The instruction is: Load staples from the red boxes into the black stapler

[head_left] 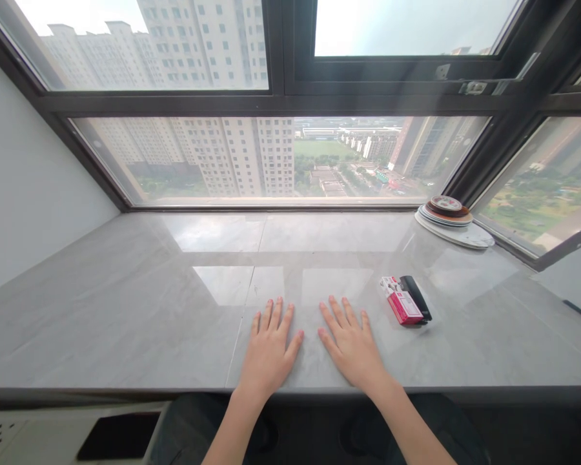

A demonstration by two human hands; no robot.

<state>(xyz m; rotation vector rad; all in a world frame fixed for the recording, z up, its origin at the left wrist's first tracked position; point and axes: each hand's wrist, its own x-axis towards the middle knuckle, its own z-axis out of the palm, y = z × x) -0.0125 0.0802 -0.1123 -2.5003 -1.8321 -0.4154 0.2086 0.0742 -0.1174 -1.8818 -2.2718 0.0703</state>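
Note:
My left hand (270,352) lies flat on the grey marbled sill (126,323), palm down with its fingers spread. To its right, my right hand (351,349) rests the same way, and the two thumbs are a small gap apart. Neither holds anything. Nearest to the right hand, on its far right side, is a small pink and white box (401,302). Against that box lies a black stapler (415,298), both seemingly in a clear plastic wrapping.
A stack of plates (455,236) of several sizes stands in the far right corner by the dark window frame (281,103). Below the sill at the lower left, a black flat object (119,436) lies on a pale surface. A white wall (29,174) bounds the left.

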